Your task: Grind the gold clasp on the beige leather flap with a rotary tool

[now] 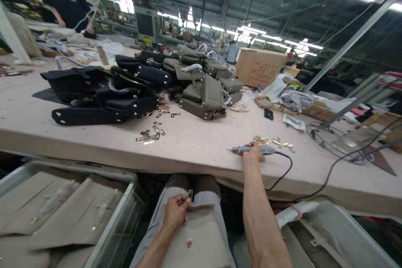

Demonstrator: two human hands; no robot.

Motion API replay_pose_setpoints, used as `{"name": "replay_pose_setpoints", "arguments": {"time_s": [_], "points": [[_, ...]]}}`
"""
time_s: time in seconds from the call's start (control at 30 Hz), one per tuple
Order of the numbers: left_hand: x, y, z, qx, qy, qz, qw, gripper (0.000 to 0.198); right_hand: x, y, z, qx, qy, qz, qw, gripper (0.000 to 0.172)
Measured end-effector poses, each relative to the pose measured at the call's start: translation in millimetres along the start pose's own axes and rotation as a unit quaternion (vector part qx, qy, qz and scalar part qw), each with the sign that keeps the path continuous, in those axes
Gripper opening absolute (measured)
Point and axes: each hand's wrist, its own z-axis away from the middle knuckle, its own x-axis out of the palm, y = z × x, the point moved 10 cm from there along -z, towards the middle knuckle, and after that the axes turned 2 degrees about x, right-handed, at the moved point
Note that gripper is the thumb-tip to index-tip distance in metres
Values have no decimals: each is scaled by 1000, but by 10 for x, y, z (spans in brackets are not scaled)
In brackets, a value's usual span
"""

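A beige leather bag piece (201, 228) lies across my lap, with a small gold-coloured clasp (189, 244) on its face. My left hand (176, 212) is closed at its upper edge, thumb and fingers pinched together. Just beyond those fingertips stands a small gold-coloured metal plate (190, 194); whether it is fixed to the bag cannot be made out. On the table, my right hand (253, 153) is wrapped round a grey electric screwdriver (267, 150), its tip pointing left and its cord trailing right. Small gold-coloured fittings (276, 141) lie just past that hand.
Black bags (91, 115) and olive-grey bags (201, 94) are heaped on the table. Metal plates (150, 137) lie in front of them. Crates with beige pieces flank my legs, a left crate (133, 184) and a right one (348, 222). A co-worker (61, 0) stands far left.
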Motion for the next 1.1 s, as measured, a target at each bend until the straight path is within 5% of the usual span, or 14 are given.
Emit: {"name": "replay_pose_setpoints", "arguments": {"time_s": [1.1], "points": [[-18, 20, 2, 4, -5, -4, 1000, 48, -95, -1, -77, -24, 30, 12, 999, 37]]}}
